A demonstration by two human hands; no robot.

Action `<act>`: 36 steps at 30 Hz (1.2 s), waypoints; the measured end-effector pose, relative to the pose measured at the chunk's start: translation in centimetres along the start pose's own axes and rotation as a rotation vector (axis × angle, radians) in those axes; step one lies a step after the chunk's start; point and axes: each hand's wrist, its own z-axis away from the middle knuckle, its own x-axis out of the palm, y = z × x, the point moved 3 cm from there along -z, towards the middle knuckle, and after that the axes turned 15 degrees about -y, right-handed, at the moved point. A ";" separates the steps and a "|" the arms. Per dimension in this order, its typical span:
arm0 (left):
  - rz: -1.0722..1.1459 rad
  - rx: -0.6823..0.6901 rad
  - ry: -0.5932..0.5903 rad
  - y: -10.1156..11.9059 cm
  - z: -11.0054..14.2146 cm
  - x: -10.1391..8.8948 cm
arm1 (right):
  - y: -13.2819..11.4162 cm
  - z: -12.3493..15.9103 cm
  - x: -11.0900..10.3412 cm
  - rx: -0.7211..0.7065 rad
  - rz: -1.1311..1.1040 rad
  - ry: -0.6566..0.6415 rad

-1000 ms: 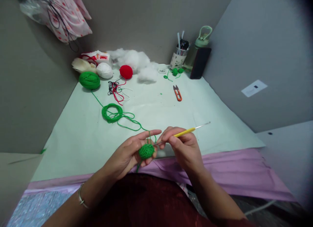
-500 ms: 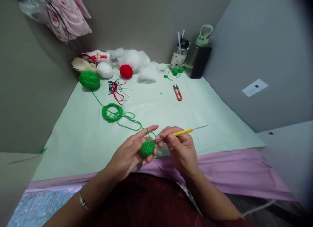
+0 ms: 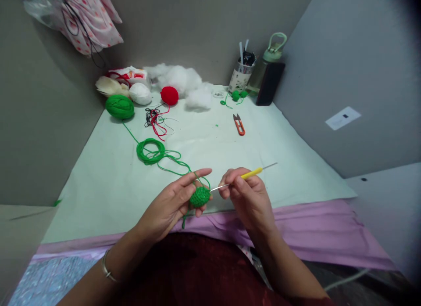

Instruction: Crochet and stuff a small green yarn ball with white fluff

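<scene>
My left hand (image 3: 171, 203) pinches a small round green crochet piece (image 3: 200, 197) between thumb and fingers, its index finger stretched out with green yarn looped over it. A short green tail hangs below the piece. In my right hand (image 3: 248, 194) is a crochet hook (image 3: 251, 173) with a yellow handle, held like a pencil. The hook's metal tip reaches the right edge of the green piece; whether it sits in a stitch I cannot tell. Loose green yarn (image 3: 150, 151) lies coiled on the table, running to a green yarn ball (image 3: 120, 106).
Thread snips (image 3: 239, 124) lie right of centre. Farther back are a red yarn ball (image 3: 169, 95), a white yarn ball (image 3: 140, 94), white stuffing (image 3: 179, 80), small green pieces (image 3: 236, 95), a cup of pens (image 3: 240, 77), a bottle (image 3: 272, 55) and a phone (image 3: 270, 84). Walls enclose the table.
My right hand has moved a little to the right, away from my left hand, drawing the hook's tip to the piece's edge. The green piece has tilted slightly in my left hand.
</scene>
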 end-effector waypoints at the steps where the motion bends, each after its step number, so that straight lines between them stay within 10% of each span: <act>1: -0.036 0.014 0.003 0.0 0.0 0.0 | 0.1 0.0 0.1 -0.009 0.020 -0.013; 19: -0.362 0.123 0.227 1.5 0.3 0.1 | 0.3 0.2 1.1 -0.115 0.395 -0.133; 36: -0.027 0.039 0.207 0.5 0.2 0.5 | -0.3 0.2 0.8 -0.213 0.542 0.166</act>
